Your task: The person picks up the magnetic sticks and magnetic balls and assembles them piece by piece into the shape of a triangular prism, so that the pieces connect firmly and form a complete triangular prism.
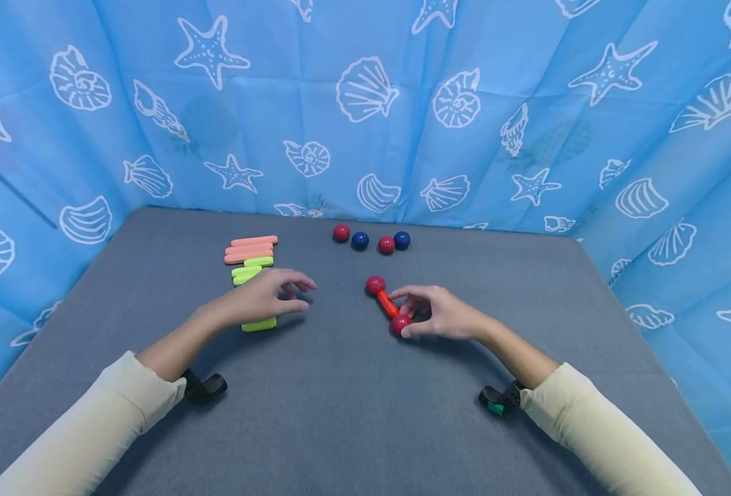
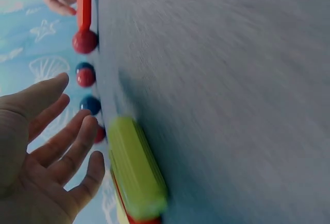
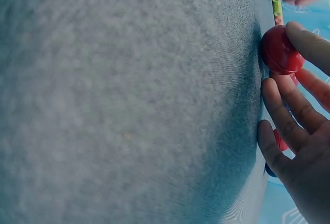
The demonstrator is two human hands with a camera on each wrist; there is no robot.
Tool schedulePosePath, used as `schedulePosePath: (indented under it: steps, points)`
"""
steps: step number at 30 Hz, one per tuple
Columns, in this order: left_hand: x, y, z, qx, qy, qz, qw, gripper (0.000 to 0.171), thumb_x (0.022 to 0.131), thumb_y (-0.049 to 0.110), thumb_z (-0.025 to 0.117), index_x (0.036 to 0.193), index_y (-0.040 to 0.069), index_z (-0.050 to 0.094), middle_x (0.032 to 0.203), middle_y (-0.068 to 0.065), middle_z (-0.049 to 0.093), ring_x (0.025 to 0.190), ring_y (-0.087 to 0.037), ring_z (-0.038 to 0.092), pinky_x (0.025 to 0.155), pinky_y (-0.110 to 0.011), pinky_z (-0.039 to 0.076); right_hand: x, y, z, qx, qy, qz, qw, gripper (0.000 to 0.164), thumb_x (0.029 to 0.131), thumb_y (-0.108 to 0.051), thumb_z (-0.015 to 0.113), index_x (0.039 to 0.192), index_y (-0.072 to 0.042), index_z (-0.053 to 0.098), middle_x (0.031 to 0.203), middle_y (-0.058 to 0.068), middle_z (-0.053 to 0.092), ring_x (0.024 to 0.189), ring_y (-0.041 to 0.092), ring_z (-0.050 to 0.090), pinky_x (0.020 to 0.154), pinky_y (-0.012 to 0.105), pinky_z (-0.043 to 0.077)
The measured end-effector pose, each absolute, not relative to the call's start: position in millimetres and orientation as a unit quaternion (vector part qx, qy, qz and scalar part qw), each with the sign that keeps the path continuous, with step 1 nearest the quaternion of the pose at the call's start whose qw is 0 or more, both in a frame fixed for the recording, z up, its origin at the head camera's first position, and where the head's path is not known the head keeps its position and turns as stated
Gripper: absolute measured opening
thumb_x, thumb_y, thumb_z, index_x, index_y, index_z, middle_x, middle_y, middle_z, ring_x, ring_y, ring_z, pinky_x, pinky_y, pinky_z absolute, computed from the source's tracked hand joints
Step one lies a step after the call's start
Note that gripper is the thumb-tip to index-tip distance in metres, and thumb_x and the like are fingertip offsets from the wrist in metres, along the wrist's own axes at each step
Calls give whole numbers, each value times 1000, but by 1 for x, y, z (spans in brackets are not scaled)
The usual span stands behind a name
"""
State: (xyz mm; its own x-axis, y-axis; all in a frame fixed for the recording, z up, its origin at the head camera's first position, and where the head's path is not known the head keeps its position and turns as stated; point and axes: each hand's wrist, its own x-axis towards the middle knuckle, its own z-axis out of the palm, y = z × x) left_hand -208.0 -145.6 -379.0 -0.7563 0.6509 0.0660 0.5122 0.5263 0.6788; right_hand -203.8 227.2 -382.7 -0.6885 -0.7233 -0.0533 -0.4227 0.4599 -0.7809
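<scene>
On the grey table lies a red stick (image 1: pixel 387 304) with a red ball at each end, set at a slant. My right hand (image 1: pixel 442 313) pinches the near red ball (image 1: pixel 399 324), thumb on its near side and fingers behind it. The far red ball (image 1: pixel 375 285) is untouched at the other end. My left hand (image 1: pixel 266 297), fingers loose and holding nothing, hovers above several lime-green sticks (image 1: pixel 258 324) and partly hides them. In the left wrist view, a ribbed lime-green stick (image 2: pixel 136 167) shows beside the left fingers.
Several salmon-orange sticks (image 1: pixel 251 249) lie side by side behind the green ones. Toward the back stand two red balls (image 1: pixel 342 233) and two blue balls (image 1: pixel 359 240). A blue curtain with white shells (image 1: pixel 365 103) hangs along the table's back edge and sides.
</scene>
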Motion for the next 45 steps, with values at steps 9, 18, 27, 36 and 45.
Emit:
schedulePosePath:
  steps: [9, 18, 27, 36, 45]
  points:
    - [-179, -198, -380, 339, 886, 308, 64, 26, 80, 15, 84, 103, 8, 72, 88, 3, 66, 75, -11, 57, 66, -26, 50, -200, 226, -382, -350, 832, -390, 183, 65, 83, -17, 80, 139, -2, 52, 107, 7, 68, 98, 21, 64, 90, 45, 50]
    - [-168, -217, -385, 329, 910, 242, 68, 28, 78, 11, 85, 101, 12, 71, 90, 8, 64, 79, -8, 56, 71, -30, 52, -199, 224, -382, -331, 841, -387, 181, 70, 81, -18, 83, 141, -6, 50, 101, 3, 67, 93, 19, 63, 88, 42, 51]
    - [-165, -201, -388, 316, 925, 209, 32, 22, 81, 14, 83, 100, 11, 73, 87, 8, 64, 76, -7, 55, 69, -31, 50, -198, 224, -382, -323, 844, -392, 174, 69, 81, -19, 83, 139, -2, 52, 101, 3, 69, 93, 19, 64, 86, 41, 52]
    - [-174, -154, -387, 344, 895, 280, 50, 19, 86, 15, 78, 104, 13, 73, 89, 8, 64, 77, -6, 57, 70, -27, 51, -195, 221, -384, -308, 855, -387, 155, 72, 80, -19, 84, 141, 0, 50, 98, 4, 70, 90, 22, 64, 81, 39, 53]
    - [-187, -98, -387, 363, 879, 299, 83, 19, 87, 17, 77, 106, 14, 73, 92, 5, 64, 80, -10, 57, 73, -28, 50, -192, 211, -382, -285, 871, -371, 150, 76, 81, -21, 84, 145, 0, 47, 96, 2, 68, 87, 17, 63, 79, 33, 54]
